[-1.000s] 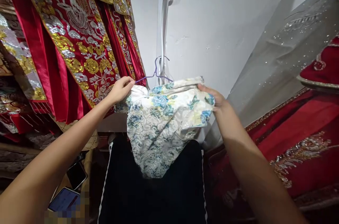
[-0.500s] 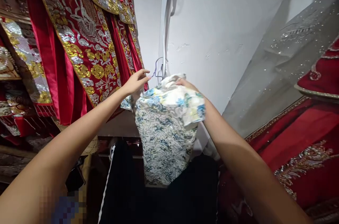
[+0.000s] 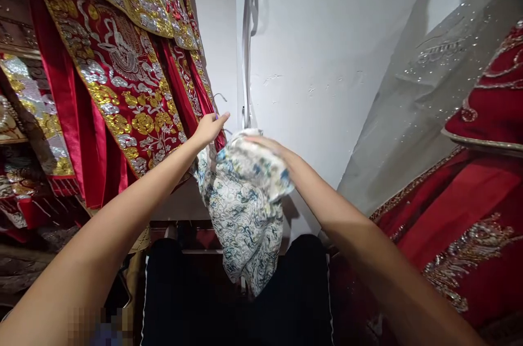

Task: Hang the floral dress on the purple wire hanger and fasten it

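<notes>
A white short-sleeved top with a blue, green and yellow floral print hangs between my arms, its lower end above my dark-trousered legs. My left hand is closed at its left shoulder, around a thin clothes hanger whose hook sticks up past the fingers. Most of the hanger is hidden by the hand and cloth. On the other side, my right hand grips the top by the collar and shoulder, with its fingertips partly covered by fabric. The right sleeve is blurred by motion.
Red garments with gold and silver embroidery hang at the left. A white vertical rail runs along the white wall. To the right are a sheer sparkling cloth and a beaded red garment.
The hanger's hook has tilted left with my left hand. My right hand has moved left and slightly down, bringing the collar nearer. The top has narrowed and its body has gathered into folds.
</notes>
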Demonstrator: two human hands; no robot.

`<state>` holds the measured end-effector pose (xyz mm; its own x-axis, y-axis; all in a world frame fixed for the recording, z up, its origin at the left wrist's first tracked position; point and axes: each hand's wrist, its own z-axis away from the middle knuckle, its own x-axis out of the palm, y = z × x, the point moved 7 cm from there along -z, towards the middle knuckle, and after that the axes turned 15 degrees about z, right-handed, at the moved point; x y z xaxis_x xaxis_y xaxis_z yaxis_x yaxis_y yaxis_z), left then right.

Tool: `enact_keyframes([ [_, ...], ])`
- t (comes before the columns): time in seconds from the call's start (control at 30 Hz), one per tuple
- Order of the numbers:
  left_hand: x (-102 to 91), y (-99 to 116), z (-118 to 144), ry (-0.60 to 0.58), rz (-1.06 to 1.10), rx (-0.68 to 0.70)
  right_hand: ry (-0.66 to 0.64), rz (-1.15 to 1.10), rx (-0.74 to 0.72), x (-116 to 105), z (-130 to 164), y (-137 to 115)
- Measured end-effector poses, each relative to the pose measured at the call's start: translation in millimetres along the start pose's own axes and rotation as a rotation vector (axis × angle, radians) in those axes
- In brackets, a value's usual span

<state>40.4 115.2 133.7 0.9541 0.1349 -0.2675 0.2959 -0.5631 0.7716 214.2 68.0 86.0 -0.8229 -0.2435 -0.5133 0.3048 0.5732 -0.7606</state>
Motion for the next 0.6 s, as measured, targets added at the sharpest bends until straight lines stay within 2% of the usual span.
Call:
enact_keyframes([
  [0.07, -0.2, -3.2, 13.8, -0.029, 0.122, -0.072, -0.315, 0.038, 0.015, 35.9, 19.1, 5.4],
  [0.1, 1.0, -3.3, 23.4, -0.065, 0.194, -0.102, -0.409, 0.099, 0.010, 47.8, 29.1, 10.0],
  [0.13, 2.3, -1.9, 34.3, -0.103, 0.266, -0.126, -0.409, 0.194, -0.004, 52.3, 36.0, 15.7],
  [0.27, 7.4, 16.5, 77.4, -0.246, 0.502, -0.200, -0.038, 0.651, -0.088, 42.2, 45.1, 32.6],
  [0.3, 8.8, 22.7, 86.1, -0.280, 0.534, -0.226, 0.006, 0.729, -0.143, 46.0, 46.5, 32.8],
  [0.37, 12.6, 35.5, 100.2, -0.357, 0.574, -0.287, 0.014, 0.831, -0.307, 64.9, 49.6, 28.4],
  [0.47, 15.6, 55.0, 111.1, -0.436, 0.623, -0.343, 0.092, 0.931, -0.524, 91.6, 57.6, 16.5],
  [0.53, 12.9, 67.1, 110.0, -0.436, 0.673, -0.300, 0.200, 0.975, -0.596, 96.4, 65.2, 10.0],
  [0.6, 7.1, 75.0, 104.4, -0.423, 0.729, -0.209, 0.289, 1.011, -0.632, 89.8, 74.3, 6.6],
])
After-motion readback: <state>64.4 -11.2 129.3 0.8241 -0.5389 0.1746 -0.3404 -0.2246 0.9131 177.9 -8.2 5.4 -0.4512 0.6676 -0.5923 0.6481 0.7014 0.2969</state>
